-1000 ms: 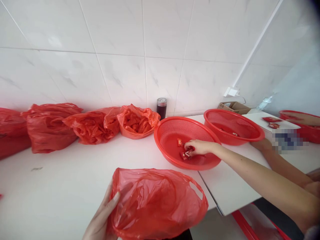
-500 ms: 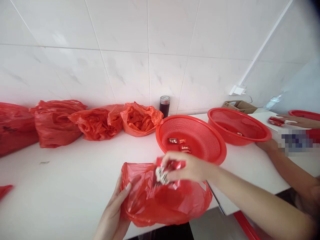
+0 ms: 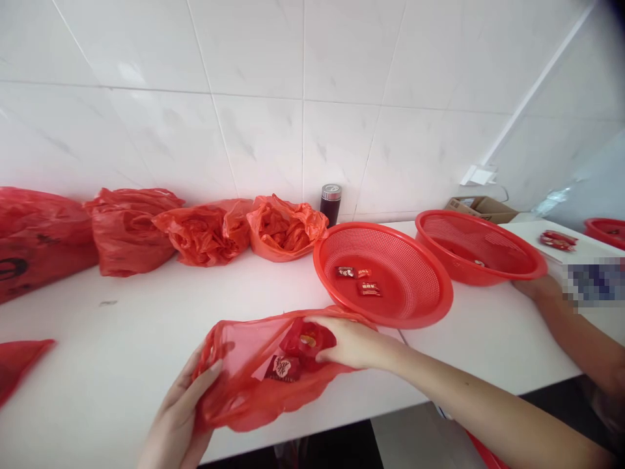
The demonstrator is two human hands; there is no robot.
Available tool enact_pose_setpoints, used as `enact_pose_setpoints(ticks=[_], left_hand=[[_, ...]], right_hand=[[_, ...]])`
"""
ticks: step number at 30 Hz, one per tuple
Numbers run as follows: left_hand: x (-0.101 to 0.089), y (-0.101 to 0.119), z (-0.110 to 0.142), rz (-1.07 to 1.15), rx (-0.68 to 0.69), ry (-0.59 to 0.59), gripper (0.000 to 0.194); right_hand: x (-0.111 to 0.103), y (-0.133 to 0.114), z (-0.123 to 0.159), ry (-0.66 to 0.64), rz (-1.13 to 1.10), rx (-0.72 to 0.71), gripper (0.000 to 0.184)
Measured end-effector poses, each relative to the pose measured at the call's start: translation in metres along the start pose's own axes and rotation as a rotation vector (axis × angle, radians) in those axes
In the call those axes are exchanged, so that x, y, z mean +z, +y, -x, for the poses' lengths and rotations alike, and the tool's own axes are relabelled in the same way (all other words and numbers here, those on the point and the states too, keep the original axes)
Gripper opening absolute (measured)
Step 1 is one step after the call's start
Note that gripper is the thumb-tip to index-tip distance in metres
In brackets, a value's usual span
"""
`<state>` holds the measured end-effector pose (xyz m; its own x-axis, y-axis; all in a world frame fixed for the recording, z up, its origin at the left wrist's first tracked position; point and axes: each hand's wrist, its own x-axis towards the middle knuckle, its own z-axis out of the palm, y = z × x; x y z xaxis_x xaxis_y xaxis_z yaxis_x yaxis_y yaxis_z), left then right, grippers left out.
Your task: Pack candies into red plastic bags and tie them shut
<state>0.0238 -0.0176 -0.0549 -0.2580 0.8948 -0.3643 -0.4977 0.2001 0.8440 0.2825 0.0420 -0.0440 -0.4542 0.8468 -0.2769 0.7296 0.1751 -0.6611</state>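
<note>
My left hand (image 3: 188, 394) is closed on the left edge of a thin red plastic bag (image 3: 254, 410), thumb in front, above the table's front edge. My right hand (image 3: 342, 342) reaches into the bag's mouth from the right, its thumb and fingers apart. Just off its fingertips is a red candy packet (image 3: 306, 340). A dark red packet with a pale print (image 3: 283, 368) lies lower left of it inside the bag. Behind the bag, a red perforated basket (image 3: 410, 280) holds three small candy packets (image 3: 369, 288).
Several stuffed red bags (image 3: 131, 228) line the wall, beside a dark flask (image 3: 331, 203). Another red basket (image 3: 488, 241) stands right, with a cardboard box (image 3: 483, 208) behind. A co-worker's arm (image 3: 571, 326) is at the right. Red plastic (image 3: 19, 365) lies at the left edge.
My right hand took candy packets out of the basket, carried them toward me and put them in the bag's mouth. The view shifted, and the co-worker's other hand left the red packets at the right.
</note>
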Motion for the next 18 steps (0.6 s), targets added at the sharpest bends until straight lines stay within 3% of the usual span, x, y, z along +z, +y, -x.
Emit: enact_pose_setpoints(ticks=[3,5,7,8,10,11,14,16,18], left_hand=[[-0.004,0.005,-0.004,0.014,0.028,0.033,0.052],[-0.001,0.007,-0.002,0.013,0.020,0.021,0.053],[0.003,0.007,0.001,0.001,-0.020,-0.005,0.055],[0.005,0.006,0.002,-0.005,-0.041,-0.017,0.056],[0.006,0.004,0.004,-0.010,-0.081,-0.037,0.061],[0.006,0.002,0.005,-0.009,-0.094,-0.037,0.065],[-0.001,-0.002,0.005,0.004,-0.105,0.027,0.075],[-0.006,-0.004,0.004,0.009,-0.102,0.058,0.077],[-0.010,-0.006,0.003,0.011,-0.108,0.061,0.078]], right_hand=[[-0.013,-0.018,0.023,-0.131,0.019,-0.044,0.068],[-0.037,-0.027,0.029,-0.255,-0.074,-0.212,0.058],[-0.068,-0.024,0.022,-0.228,-0.203,-0.324,0.053],[-0.083,-0.015,0.014,-0.114,-0.214,-0.309,0.055],[-0.109,0.016,-0.008,0.124,-0.033,-0.181,0.069],[-0.118,0.035,-0.020,0.133,0.113,-0.083,0.087],[-0.129,0.090,-0.048,-0.039,0.386,0.199,0.124],[-0.125,0.113,-0.059,-0.111,0.446,0.237,0.129],[-0.119,0.123,-0.066,-0.144,0.455,0.185,0.123]])
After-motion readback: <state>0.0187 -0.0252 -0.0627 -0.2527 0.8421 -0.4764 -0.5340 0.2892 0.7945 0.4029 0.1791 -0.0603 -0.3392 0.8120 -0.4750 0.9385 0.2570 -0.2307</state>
